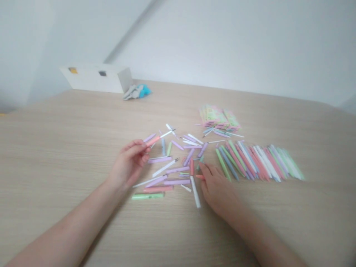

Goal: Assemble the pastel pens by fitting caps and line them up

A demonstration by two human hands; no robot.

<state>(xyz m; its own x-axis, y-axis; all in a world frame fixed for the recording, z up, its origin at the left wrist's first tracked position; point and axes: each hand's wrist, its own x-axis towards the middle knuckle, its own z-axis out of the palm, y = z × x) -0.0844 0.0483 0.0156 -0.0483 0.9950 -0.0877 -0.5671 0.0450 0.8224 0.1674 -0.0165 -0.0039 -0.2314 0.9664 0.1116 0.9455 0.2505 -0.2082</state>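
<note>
Head view: wood-grain table (69,141), pale wall (236,44) behind, left hand (128,163) pinching coral pen (152,141), right hand (218,187) unclear in grip

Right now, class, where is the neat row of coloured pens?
In the head view, the row of coloured pens lies on the right side of the table, just beyond the right hand, with stacked pink-and-yellow packets behind its left end.

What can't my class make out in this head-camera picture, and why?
Head view:
Printing on the stacked packs: blurred.
Mark on the nearest green pen: too small, blurred.
Near end of the orange barrel in the left hand: covered by that hand.
Whether the right hand grips the small orange piece: the hand hides the contact.
Upper ends of both forearms: cut off by the bottom edge.
</note>
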